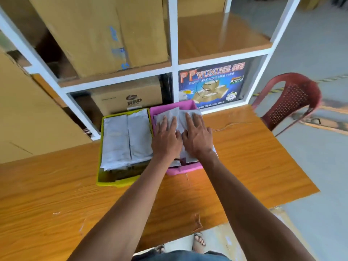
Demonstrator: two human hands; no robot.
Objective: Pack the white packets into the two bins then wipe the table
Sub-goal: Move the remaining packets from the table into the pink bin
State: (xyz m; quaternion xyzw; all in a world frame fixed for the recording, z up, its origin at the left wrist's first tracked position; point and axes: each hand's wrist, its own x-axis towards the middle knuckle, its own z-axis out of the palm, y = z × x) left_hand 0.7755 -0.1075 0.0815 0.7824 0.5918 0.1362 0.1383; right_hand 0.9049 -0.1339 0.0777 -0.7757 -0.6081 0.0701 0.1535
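Note:
Two bins stand side by side at the far edge of the wooden table (56, 185). The yellow-green bin (113, 182) on the left holds two rows of white packets (126, 138) lying flat. The pink bin (185, 169) on the right is full of white packets (170, 113) too. My left hand (165, 137) and my right hand (197, 136) lie flat, palms down, fingers straight, pressing on the packets in the pink bin. Most of those packets are hidden under my hands.
A white shelf unit (174, 53) with cardboard boxes (105, 34) and a blue tape carton (212, 83) stands right behind the bins. A dark red plastic chair (293, 98) is at the table's far right corner. Large cardboard (28, 119) leans at the left.

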